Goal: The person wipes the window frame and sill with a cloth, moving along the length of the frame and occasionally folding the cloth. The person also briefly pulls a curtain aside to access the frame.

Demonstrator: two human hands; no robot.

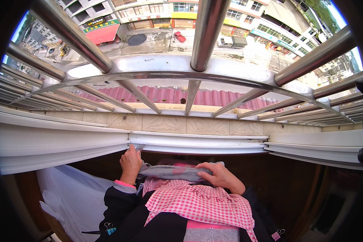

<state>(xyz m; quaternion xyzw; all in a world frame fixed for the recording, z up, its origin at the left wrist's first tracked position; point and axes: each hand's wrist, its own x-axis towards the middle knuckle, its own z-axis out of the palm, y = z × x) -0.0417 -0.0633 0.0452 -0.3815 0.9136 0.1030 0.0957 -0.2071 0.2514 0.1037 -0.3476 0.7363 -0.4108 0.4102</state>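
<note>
My left hand (130,160) presses a corner of a grey cloth with pink spots (172,173) against the white window track (199,144), near the track's left end. The cloth stretches across in front of my body to my right hand (219,175), whose fingers and thumb grip its other end. Below the cloth lies the pink-and-white checked apron (196,198) that I wear over dark clothing.
Metal security bars (202,36) stand outside the window, with a street and buildings far below. White sliding window frames (60,142) flank the track on both sides. White plastic sheeting (72,193) hangs at the lower left.
</note>
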